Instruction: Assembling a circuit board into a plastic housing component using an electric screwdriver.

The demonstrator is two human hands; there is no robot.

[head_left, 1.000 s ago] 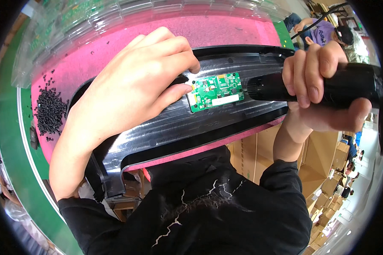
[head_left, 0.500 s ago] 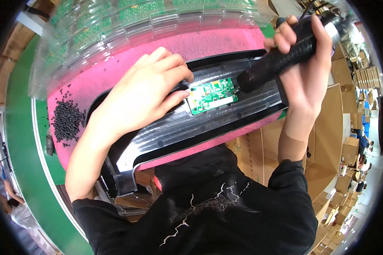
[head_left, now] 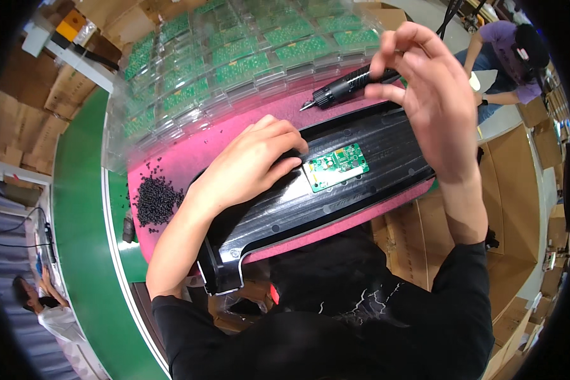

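A small green circuit board [head_left: 337, 168] lies inside a long black plastic housing [head_left: 297, 209]. My left hand [head_left: 253, 164] reaches over the housing, fingers bent and thumb apart from them, its tips close beside the board's left edge. Nothing shows between those fingers. Behind the housing, a black electric screwdriver [head_left: 342, 88] lies aslant on the pink mat [head_left: 234, 126], its bit toward the left. Raised over the screwdriver's rear end is my right hand [head_left: 434, 95], with thumb and fingers apart. Part of the screwdriver's handle is hidden behind that hand.
Several clear plastic trays [head_left: 247, 57] of green boards are stacked behind the mat. A pile of small black screws [head_left: 157, 201] sits at the mat's left. Cardboard boxes [head_left: 506, 183] stand at the right, and a person in purple [head_left: 506, 57] is at the far right.
My right hand has taken the screwdriver off the board and let go of it on the mat behind the housing. My left hand stays by the board; the whole view has shifted.
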